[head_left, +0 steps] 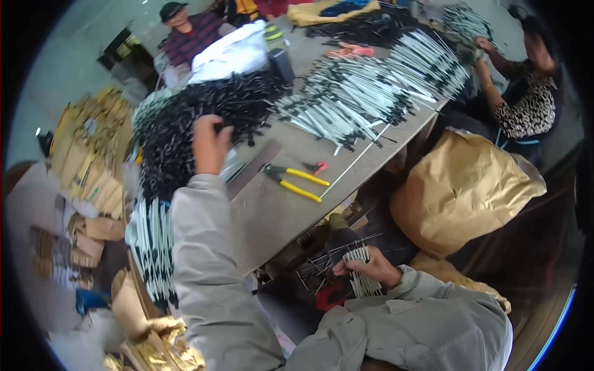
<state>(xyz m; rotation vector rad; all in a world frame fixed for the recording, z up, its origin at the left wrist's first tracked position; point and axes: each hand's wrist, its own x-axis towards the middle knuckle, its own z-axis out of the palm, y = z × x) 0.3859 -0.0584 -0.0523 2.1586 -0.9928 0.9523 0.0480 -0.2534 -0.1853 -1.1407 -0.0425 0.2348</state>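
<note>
My left hand [210,143] is over a large heap of small black plastic pieces [167,139] on the table, fingers curled in toward the thumb. Something dark shows between them, too small to make out. Lower down, near my lap, my right hand [376,269] is closed round a bundle of thin white rods [365,285]. Loose dark and white rods [315,272] lie just left of that hand. Pliers with yellow handles [300,182] rest on the table, beside a small red-handled tool [318,167] and a flat dark bar [252,168].
Rows of white rods with black ends [346,102] cover the table's far right. More white rods [151,247] stand along its left edge. A big brown paper sack [464,185] is at the right. Cardboard [93,179] is stacked at left. Co-workers sit across [192,37] and at right [526,102].
</note>
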